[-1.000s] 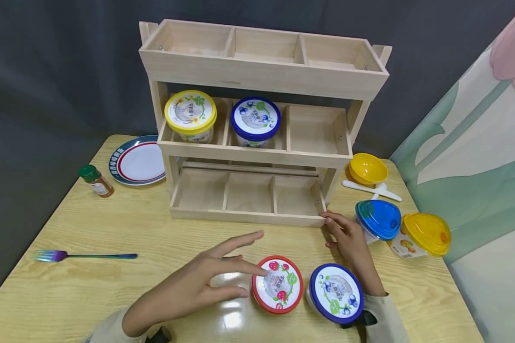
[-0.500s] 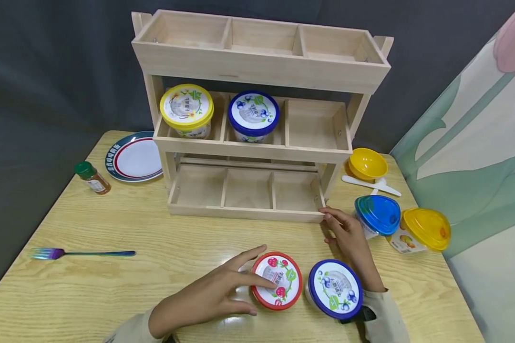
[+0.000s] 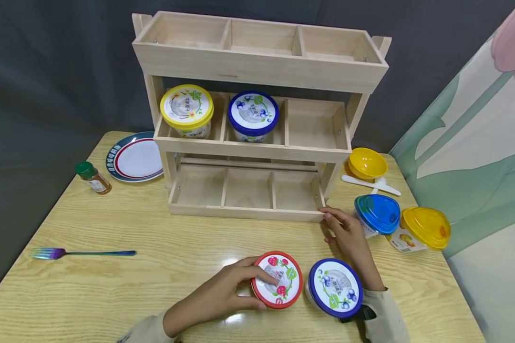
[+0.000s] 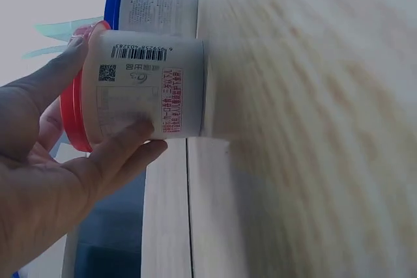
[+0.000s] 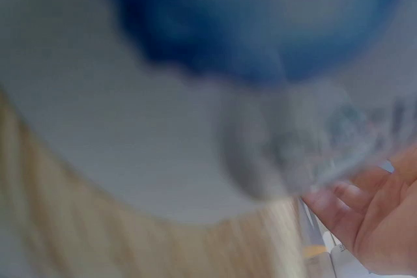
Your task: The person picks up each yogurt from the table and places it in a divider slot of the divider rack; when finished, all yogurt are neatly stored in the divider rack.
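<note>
while the left hand (image 3: 223, 297) has a grip around the red-lidded tub (image 3: 277, 280), the right hand (image 3: 349, 238) rests relaxed.

left hand (image 3: 223, 293): bare, cream sleeve at the wrist | right hand (image 3: 351, 240): bare, cream cuff, black strap-like piece just under the cuff edge

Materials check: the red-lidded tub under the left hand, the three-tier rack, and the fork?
Red-lidded tub: looks like glossy plastic lid and a white plastic or coated-paper wall with printed label; the left hand grips it. Rack: pale unfinished wood, visible grain and board joints, matte. Fork: probably metal with an iridescent rainbow coating, shiny head, dark handle.
</note>
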`<state>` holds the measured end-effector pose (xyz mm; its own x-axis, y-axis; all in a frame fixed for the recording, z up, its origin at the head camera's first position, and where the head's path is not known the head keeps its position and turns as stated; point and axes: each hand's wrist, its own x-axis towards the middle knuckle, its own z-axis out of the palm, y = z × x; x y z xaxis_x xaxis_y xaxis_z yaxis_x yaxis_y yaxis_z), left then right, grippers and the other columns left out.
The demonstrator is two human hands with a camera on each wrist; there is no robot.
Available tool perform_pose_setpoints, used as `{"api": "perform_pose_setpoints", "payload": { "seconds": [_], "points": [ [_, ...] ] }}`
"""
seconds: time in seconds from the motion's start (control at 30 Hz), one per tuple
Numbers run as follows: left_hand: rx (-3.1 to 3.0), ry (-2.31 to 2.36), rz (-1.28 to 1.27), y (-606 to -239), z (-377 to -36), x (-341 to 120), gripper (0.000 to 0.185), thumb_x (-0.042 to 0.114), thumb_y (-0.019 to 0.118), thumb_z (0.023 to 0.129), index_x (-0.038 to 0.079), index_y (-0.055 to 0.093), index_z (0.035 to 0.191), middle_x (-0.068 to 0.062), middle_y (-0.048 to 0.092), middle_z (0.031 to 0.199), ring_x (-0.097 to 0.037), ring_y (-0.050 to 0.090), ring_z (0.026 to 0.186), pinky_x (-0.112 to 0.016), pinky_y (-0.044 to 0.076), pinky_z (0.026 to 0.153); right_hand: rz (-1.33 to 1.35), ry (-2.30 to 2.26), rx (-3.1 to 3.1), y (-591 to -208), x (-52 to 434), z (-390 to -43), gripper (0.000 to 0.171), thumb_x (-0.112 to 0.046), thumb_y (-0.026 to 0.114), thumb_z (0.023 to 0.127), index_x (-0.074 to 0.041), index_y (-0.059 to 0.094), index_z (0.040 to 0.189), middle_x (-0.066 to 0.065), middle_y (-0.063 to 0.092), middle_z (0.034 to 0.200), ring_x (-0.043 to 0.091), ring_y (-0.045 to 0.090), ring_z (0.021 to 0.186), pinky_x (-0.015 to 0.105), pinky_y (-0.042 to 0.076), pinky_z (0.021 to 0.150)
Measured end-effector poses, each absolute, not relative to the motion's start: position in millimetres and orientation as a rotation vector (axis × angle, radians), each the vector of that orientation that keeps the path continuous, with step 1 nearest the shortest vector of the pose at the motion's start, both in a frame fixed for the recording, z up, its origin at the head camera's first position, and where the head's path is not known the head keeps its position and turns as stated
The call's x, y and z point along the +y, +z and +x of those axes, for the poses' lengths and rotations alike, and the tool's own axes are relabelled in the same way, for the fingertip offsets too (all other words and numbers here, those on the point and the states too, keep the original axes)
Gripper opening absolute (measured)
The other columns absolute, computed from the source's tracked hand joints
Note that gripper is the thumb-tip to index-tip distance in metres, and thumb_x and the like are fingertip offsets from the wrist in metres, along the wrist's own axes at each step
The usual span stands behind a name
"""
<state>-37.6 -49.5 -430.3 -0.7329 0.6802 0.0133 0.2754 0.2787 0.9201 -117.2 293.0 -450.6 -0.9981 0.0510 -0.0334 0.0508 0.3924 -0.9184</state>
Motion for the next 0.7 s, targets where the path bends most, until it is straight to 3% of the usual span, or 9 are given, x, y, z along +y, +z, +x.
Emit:
{"api": "perform_pose_setpoints", "payload": {
  "seconds": [0.27, 0.47, 0.7],
  "points": [
    [2.172, 1.470, 0.946, -422, -38, -56, 0.038, 0.020, 0.091, 0.089, 0.028, 0.081, 0.126, -0.006, 0.055, 0.159, -0.023, 0.053, 0.144, -0.038, 0.046, 0.118, -0.167, 1.740, -2.654, -454, 293, -115, 0.034, -0.016, 0.055, 0.116, -0.003, 0.067, 0.145, 0.019, 0.058, 0.157, 0.019, 0.070, 0.110, 0.028, 0.063, 0.070],
    [2.235, 1.482, 1.070, -396, -44, -61, 0.038, 0.022, 0.090, 0.091, 0.028, 0.081, 0.128, -0.005, 0.050, 0.165, -0.026, 0.051, 0.148, -0.043, 0.048, 0.117, -0.195, 1.707, -2.669, -451, 292, -117, 0.033, -0.008, 0.058, 0.113, -0.004, 0.068, 0.144, 0.021, 0.059, 0.154, 0.029, 0.067, 0.111, 0.027, 0.063, 0.070],
    [2.272, 1.468, 1.143, -371, -53, -61, 0.038, 0.024, 0.087, 0.093, 0.028, 0.081, 0.130, -0.003, 0.046, 0.168, -0.027, 0.051, 0.148, -0.044, 0.049, 0.116, -0.280, 1.746, -2.660, -450, 289, -117, 0.032, -0.007, 0.057, 0.114, -0.003, 0.068, 0.144, 0.017, 0.050, 0.164, 0.031, 0.066, 0.115, 0.027, 0.063, 0.069]
  ]
}}
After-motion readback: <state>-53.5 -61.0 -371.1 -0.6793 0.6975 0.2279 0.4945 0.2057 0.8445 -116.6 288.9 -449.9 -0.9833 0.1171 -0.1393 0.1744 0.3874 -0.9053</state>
